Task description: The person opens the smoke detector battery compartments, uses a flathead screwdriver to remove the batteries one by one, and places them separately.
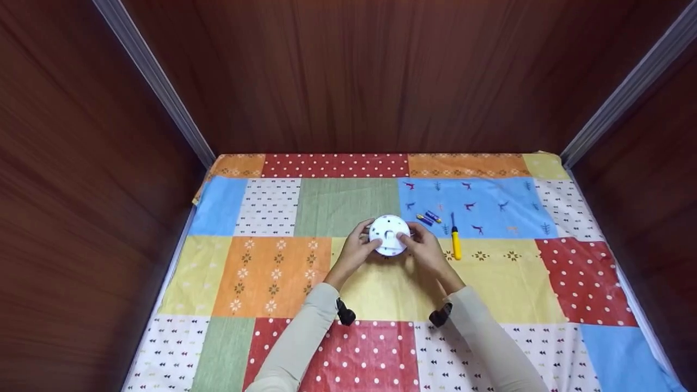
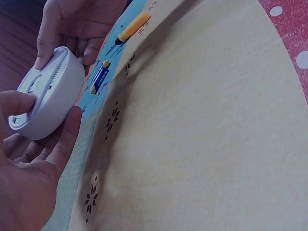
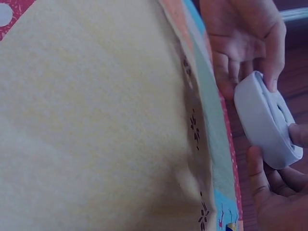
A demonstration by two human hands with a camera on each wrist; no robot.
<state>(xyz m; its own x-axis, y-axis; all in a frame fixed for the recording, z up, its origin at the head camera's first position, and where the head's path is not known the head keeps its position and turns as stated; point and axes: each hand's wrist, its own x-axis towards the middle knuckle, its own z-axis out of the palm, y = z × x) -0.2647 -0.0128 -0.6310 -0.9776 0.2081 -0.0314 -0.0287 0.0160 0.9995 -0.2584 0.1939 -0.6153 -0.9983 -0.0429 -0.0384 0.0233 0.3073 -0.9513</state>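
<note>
A white, round plastic device (image 1: 387,226) with holes in its flat face is held up between both hands, above the patchwork cloth. My left hand (image 1: 356,247) grips its left side, thumb on the face and fingers around the rim. On the opposite side my right hand (image 1: 427,247) holds it the same way, its thumb near the middle of the face. The left wrist view shows the device's thick side wall (image 2: 67,91) and a slotted face. Two blue-and-gold batteries (image 1: 429,218) lie just beyond the right hand. Right of them is a yellow-handled screwdriver (image 1: 456,245).
The patchwork cloth (image 1: 277,277) covers the table and has a few wrinkles. Dark wooden panels (image 1: 348,76) rise behind the table and on both sides, with grey metal strips (image 1: 163,81) at the corners.
</note>
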